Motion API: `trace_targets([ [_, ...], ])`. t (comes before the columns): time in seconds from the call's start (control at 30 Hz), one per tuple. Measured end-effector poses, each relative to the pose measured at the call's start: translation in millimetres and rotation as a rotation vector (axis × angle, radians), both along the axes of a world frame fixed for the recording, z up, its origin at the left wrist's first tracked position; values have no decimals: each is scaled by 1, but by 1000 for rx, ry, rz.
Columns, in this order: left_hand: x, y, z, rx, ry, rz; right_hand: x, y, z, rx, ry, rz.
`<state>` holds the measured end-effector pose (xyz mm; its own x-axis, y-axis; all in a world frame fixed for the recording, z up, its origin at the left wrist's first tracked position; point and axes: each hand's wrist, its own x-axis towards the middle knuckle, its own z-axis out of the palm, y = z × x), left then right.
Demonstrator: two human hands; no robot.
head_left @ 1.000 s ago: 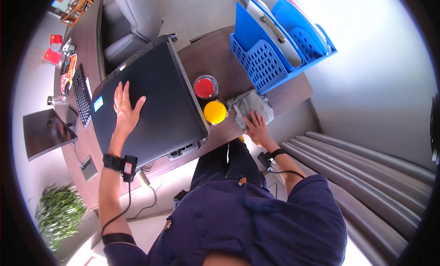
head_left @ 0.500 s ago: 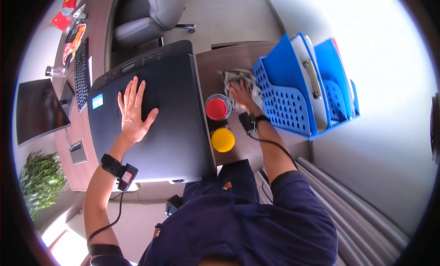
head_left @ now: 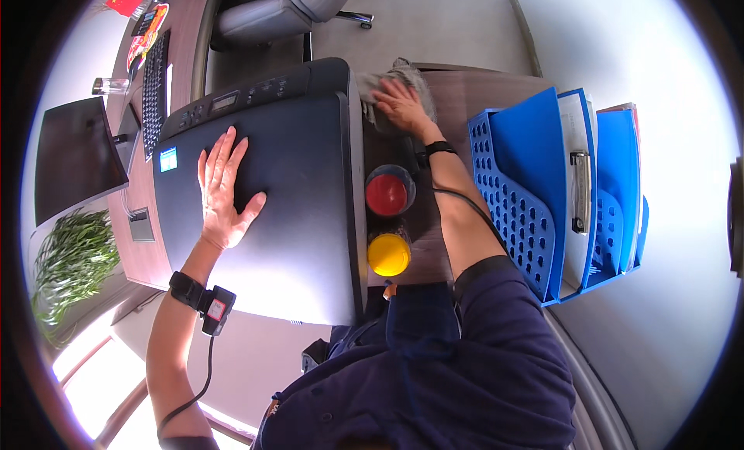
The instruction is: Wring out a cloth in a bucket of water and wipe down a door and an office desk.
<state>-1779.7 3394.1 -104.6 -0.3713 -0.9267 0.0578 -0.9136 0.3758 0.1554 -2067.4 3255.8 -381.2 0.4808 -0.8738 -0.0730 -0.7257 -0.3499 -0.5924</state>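
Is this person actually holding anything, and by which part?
The right hand presses a grey cloth flat on the desk, palm on its middle. The left hand lies open on the printer.

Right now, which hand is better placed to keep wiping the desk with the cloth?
Right. The right hand lies on the grey cloth at the desk's far end; the left hand lies flat on the printer.

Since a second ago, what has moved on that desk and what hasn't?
The right hand slid the grey cloth along the desk, from the near end by the yellow lid past the red lid to the far end beside the printer. The left hand stayed flat on the printer; lids and blue file rack kept their places.
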Motion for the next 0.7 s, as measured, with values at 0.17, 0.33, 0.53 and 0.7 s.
trace_targets([
  [0.17,-3,0,2,-21,14,-14,-34,51,-5,-152,123,-391],
  [0.33,-4,1,1,-44,-5,-14,-41,162,7,-70,190,-477],
  [0.53,3,7,1,-83,-26,11,-76,329,41,-49,236,-223],
  [0.7,-2,5,4,-112,-35,5,-103,332,51,318,-65,-241],
])
